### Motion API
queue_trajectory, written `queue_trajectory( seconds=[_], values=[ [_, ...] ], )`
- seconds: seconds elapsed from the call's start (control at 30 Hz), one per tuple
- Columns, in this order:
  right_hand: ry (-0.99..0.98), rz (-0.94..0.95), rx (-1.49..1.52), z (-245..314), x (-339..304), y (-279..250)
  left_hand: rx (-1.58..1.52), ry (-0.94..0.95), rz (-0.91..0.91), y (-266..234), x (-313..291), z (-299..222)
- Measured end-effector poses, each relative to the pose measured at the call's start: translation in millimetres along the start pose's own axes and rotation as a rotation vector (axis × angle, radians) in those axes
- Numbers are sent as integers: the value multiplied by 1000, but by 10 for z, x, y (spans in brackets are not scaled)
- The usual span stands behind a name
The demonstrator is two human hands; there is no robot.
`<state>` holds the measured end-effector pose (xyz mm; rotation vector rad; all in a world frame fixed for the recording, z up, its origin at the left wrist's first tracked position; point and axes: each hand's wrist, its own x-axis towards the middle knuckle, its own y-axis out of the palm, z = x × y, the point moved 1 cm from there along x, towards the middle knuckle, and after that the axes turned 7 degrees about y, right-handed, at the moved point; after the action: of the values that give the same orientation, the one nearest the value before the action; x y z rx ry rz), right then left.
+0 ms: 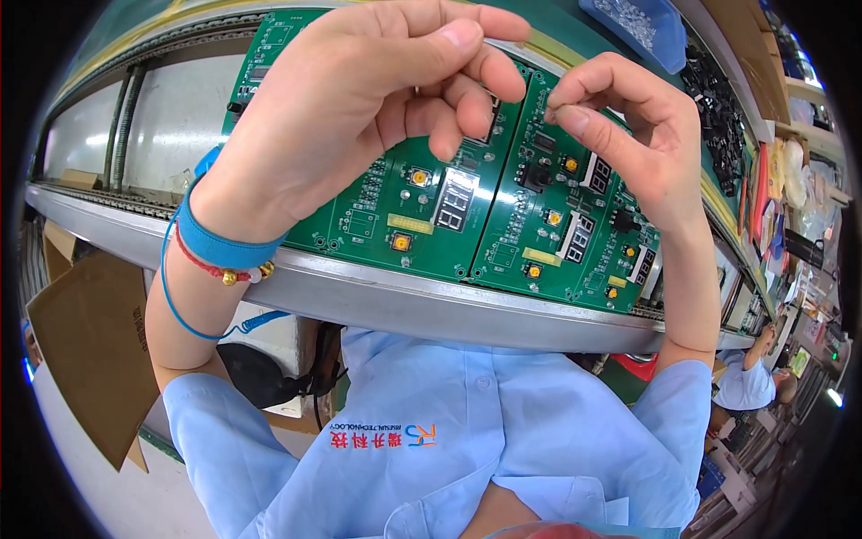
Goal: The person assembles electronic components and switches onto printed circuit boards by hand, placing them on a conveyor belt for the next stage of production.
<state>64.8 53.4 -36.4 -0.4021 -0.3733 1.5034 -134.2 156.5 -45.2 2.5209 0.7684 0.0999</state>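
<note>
Two green circuit boards (490, 235) lie side by side on the rail, fitted with white digit displays (454, 199), yellow-topped push buttons (419, 177) and small black parts. Above the left board hovers my left hand (386, 85), its fingers loosely curled and apart, with nothing visible in them. A blue wrist strap (232, 235) with a coiled cord circles that wrist, beside a red beaded bracelet. Over the upper part of the right board, my right hand (628, 126) has thumb and index finger pinched together. Whatever lies between those fingertips is too small to make out.
At the upper right stands a blue bin (639, 31) of small clear parts, with a heap of black components (716, 121) beside it. A metal rail edge (404, 301) runs between my body and the boards. Cardboard (94, 350) leans at left; another person (747, 382) sits far right.
</note>
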Motion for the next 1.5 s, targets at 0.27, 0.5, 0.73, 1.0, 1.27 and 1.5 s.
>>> queue_trajectory(
  seconds=[0.27, 0.5, 0.73, 1.0, 1.27, 1.5],
  values=[
    [137, 21, -7, -36, 130, 117, -219, 542, 823, -494, 358, 247],
    [142, -17, -139, -31, 119, 163, -240, 506, 791, -483, 318, 224],
    [152, -39, -213, -30, 96, 203, -255, 497, 775, -478, 307, 229],
    [93, -59, -254, -59, 80, 197, -281, 508, 797, -462, 340, 242],
    [24, -127, 23, 108, -32, 13, 8, -108, 94, -73, 7, 99],
    [-472, -123, -441, 371, -2, 134, 69, -204, 61, 48, -63, 68]
  ],
)
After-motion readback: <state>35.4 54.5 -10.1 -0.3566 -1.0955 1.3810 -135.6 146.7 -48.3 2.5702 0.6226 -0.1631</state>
